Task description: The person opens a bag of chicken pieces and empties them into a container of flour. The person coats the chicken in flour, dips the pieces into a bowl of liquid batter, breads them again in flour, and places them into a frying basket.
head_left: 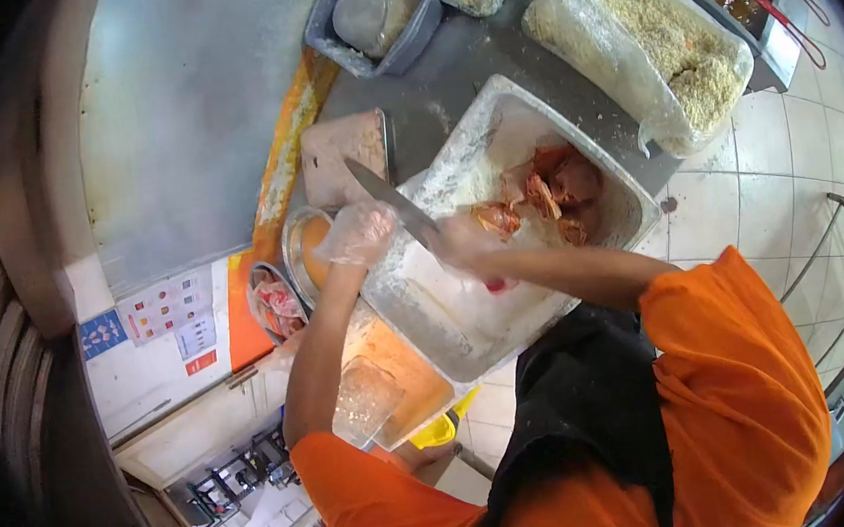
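My right hand (pixel 462 244) is closed around the handle end of a knife (pixel 388 198), over a large white tray (pixel 624 160). The blade points up and to the left, and its tip lies over a small block-like tray (pixel 337 155). Clear plastic covers my left hand (pixel 364 232), which is near the blade at the tray's left edge. Its fingers look curled, and what they hold, if anything, is hidden. Inside the white tray are white powder and several pieces of reddish meat (pixel 567 178).
A grey-blue tub (pixel 403 46) with a bagged item stands at the top. Upper right is a bag of crumbs (pixel 679 50), beside a fryer with red handles (pixel 783 11). Left of the tray sit a round bowl (pixel 312 248), a container of raw meat (pixel 275 301) and an orange board (pixel 416 369).
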The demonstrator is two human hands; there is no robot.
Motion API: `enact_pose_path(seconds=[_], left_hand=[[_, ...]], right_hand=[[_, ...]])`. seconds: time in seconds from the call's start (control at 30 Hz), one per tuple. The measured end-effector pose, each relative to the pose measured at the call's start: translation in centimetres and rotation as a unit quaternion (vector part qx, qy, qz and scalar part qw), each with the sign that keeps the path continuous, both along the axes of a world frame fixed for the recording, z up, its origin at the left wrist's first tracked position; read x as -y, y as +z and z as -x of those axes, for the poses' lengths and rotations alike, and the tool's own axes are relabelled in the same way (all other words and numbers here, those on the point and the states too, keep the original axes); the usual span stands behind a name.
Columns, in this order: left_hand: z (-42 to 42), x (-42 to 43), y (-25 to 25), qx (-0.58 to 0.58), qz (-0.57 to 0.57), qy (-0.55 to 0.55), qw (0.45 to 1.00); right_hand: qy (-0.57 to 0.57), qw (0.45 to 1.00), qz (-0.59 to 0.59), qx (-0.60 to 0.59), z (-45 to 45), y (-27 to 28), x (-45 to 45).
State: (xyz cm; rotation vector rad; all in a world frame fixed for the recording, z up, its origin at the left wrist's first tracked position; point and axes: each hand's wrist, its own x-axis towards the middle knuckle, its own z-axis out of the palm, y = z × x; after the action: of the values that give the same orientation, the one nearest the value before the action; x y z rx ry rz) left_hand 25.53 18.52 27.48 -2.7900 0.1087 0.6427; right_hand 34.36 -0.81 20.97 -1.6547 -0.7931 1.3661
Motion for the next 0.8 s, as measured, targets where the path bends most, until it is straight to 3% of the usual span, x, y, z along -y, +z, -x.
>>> enact_pose_path(seconds=[0.07, 0.1, 0.17, 0.23, 0.3, 0.37, 0.43, 0.5, 0.57, 0.6, 0.63, 0.67, 0.7, 0.73, 0.77, 0.8], left_hand=[[0.5, -0.5, -0.1, 0.007, -0.021, -0.035, 0.999], [0.2, -0.5, 0.2, -0.053, -0.039, -0.018, 0.998], [1.6, -1.2, -0.3, -0.02, 0.116, 0.075, 0.99], [2.2, -1.4, -0.1, 0.041, 0.159, 0.081, 0.983], [3.0, -0.2, 0.6, 0.098, 0.097, 0.001, 0.99], [5.7, -1.9, -1.5, 0.105, 0.237, 0.151, 0.954], [5.9, -1.7, -1.3, 0.092, 0.208, 0.155, 0.961], [4.2, 0.5, 2.1, 0.057, 0.005, 0.019, 0.998], [6.3, 0.8, 1.7, 0.096, 0.044, 0.053, 0.993], [7.3, 0.6, 0.9, 0.121, 0.061, 0.071, 0.988], [8.9, 0.4, -0.6, 0.159, 0.223, 0.173, 0.946], [10.9, 0.0, -2.4, 0.189, 0.377, 0.266, 0.867], [11.2, 0.4, -2.1, 0.179, 0.348, 0.273, 0.878], [11.4, 0.8, -1.7, 0.168, 0.32, 0.28, 0.89], [9.4, 2.8, 1.8, 0.111, 0.103, 0.195, 0.969], [9.3, 3.3, 2.5, 0.097, 0.001, 0.15, 0.984]], right_hand=[[-0.022, 0.999, 0.009, -0.044, -3.0, 4.1, -1.5], [-0.029, 0.998, 0.01, -0.054, -3.6, 4.8, -2.0], [-0.019, 0.999, 0.005, -0.046, -1.1, 2.2, -2.0], [0.041, 0.997, 0.034, -0.057, 1.3, -0.7, 0.6], [0.018, 0.999, 0.023, -0.016, 2.8, -2.6, 0.7], [0.04, 0.997, 0.059, -0.016, 2.0, -1.2, -1.0], [-0.023, 0.996, 0.064, -0.056, 0.6, 1.9, -4.2], [-0.023, 0.999, 0.037, -0.021, 0.5, 1.6, -4.9], [0.048, 0.996, -0.014, 0.077, 2.4, -1.5, -2.8], [0.089, 0.994, 0.027, 0.063, 2.3, -1.9, -0.9], [0.131, 0.988, 0.071, 0.046, 2.2, -2.3, 1.2], [0.125, 0.989, 0.051, 0.059, 0.9, -1.4, 3.2], [0.118, 0.99, 0.031, 0.072, -0.8, 0.2, 4.7], [0.089, 0.996, -0.026, 0.012, -2.4, 1.0, 5.1], [0.095, 0.992, -0.041, 0.066, -4.9, 2.0, 3.9], [0.099, 0.986, -0.054, 0.121, -7.3, 3.1, 2.8]])
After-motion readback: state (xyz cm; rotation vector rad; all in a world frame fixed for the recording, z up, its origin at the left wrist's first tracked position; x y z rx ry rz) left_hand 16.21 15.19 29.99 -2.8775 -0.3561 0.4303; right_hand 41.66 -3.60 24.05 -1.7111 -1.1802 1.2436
